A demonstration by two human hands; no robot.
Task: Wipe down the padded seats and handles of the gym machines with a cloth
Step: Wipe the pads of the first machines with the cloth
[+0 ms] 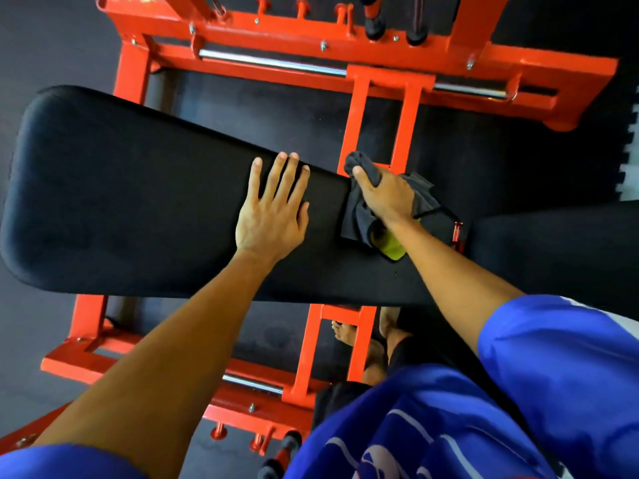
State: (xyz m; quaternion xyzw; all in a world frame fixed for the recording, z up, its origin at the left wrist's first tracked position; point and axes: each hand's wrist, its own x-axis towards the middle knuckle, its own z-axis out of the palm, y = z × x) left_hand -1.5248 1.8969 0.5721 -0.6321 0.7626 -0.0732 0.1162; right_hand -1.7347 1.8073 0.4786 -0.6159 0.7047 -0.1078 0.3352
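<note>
Cloth [358, 212] gripped in the right hand [383, 195] wipes the padded bench [121, 202], flat left hand [273, 216] bracing; next strokes likely head toward 9 o'clock.

Cloth [359, 209] on pad [138, 202], right of left hand [273, 216].

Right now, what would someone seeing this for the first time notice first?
The long black padded bench fills the middle, lying across a bright orange-red frame that shows above and below it. On the bench, the left hand lies flat with straight fingers, and just to its right the right hand grips a dark grey cloth at the bench's far edge.
</note>
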